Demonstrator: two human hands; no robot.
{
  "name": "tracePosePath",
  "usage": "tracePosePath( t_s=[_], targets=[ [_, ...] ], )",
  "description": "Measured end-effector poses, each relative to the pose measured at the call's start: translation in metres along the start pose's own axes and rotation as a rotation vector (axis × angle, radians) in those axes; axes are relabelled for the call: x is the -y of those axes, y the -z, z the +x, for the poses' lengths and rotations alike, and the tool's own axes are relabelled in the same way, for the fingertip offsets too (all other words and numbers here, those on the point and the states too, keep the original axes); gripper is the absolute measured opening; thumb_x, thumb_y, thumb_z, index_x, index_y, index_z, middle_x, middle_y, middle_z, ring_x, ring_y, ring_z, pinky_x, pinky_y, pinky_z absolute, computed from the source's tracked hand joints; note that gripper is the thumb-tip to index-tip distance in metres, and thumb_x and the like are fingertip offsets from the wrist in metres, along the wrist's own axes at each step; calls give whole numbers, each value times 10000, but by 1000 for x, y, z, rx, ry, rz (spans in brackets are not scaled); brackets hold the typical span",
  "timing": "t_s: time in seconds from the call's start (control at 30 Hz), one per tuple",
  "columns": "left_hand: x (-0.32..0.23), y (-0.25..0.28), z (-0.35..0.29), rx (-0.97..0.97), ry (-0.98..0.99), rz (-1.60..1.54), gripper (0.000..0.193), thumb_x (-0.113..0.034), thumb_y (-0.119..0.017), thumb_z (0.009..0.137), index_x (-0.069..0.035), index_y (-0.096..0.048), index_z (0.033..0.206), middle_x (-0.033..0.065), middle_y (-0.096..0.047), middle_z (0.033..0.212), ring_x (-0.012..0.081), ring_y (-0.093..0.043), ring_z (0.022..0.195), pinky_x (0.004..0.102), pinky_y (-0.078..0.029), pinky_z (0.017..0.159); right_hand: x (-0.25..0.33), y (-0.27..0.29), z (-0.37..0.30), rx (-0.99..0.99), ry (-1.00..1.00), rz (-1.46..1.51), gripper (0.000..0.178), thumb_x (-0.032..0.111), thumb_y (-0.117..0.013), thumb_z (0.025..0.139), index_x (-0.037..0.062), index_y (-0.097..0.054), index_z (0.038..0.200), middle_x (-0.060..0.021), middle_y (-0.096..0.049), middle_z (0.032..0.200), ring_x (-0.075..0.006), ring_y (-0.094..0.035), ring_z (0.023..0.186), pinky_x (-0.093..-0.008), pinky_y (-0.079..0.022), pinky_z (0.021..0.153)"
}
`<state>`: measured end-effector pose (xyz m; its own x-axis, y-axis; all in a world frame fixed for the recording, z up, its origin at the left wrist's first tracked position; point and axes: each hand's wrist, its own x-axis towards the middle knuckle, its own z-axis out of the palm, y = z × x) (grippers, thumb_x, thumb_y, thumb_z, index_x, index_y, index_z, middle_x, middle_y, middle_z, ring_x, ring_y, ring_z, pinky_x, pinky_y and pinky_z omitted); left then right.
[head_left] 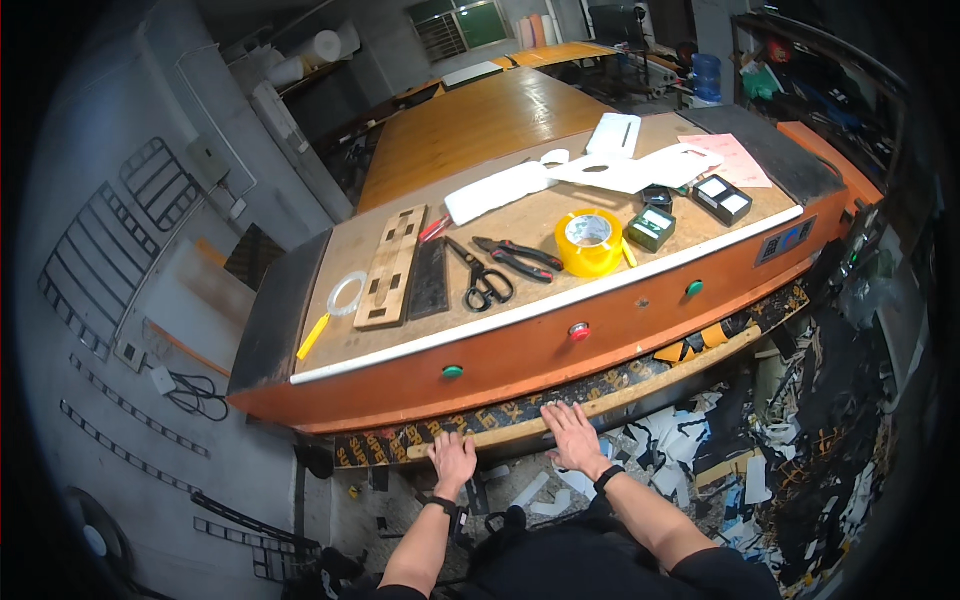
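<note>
A brown table with yellow tape and pliers stands in a gray room. Below its front edge, the left hand and right hand rest empty on a wooden strip, fingers slightly apart. Dark scraps (below the right corner) are hard to see.

Tan wooden strip, orange machine front

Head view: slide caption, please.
Left hand and right hand on the ledge; yellow tape, scissors and pliers on the machine.
</note>
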<state>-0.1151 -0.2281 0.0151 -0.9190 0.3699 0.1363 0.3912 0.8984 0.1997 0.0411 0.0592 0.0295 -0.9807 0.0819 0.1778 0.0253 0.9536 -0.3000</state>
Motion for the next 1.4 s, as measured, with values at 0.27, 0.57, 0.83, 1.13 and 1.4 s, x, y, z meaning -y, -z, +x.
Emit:
tracePosePath(
  t_s=[0.27,0.57,0.83,1.13,1.4],
  targets=[
    [25,20,20,172,-148,86,636,-586,-633,1063,-9,-697,1323,206,-659,1375,387,-585,1349,574,-401,1117,19,-29,50,-2,-223,-19,839,649,-921,767,86,-715,1354,-199,-657,1336,-395,-586,1328,-520,-434,1194],
    [59,19,12,258,-329,-29,766,-612,-776,962,37,-639,1345,236,-623,1403,399,-532,1400,558,-400,1179,68,-48,47,-4,-402,-130,970,806,-858,765,9,-699,1294,-223,-643,1297,-423,-608,1292,-524,-492,1149],
    [123,-12,37,388,-332,-549,508,-500,-784,994,0,-700,998,226,-696,1021,427,-687,1043,534,-533,934,109,-68,51,-2,-620,-118,862,759,-793,888,-16,-744,1263,-229,-696,1234,-422,-607,1279,-497,-480,1160],
    [81,2,130,152,-589,-679,286,-247,-821,963,5,-747,1074,206,-736,1103,413,-687,1125,512,-552,991,94,-73,94,-306,-696,188,390,290,-781,985,-35,-777,1199,-233,-764,1123,-412,-747,1031,-475,-597,935],
    [79,-41,78,147,-622,-403,670,-393,-728,1016,-35,-604,1569,203,-422,1780,381,-302,1692,594,-170,1397,65,-74,81,-125,-607,216,284,179,-652,935,-5,-812,1080,-291,-776,995,-518,-742,987,-529,-621,905]
  ],
)
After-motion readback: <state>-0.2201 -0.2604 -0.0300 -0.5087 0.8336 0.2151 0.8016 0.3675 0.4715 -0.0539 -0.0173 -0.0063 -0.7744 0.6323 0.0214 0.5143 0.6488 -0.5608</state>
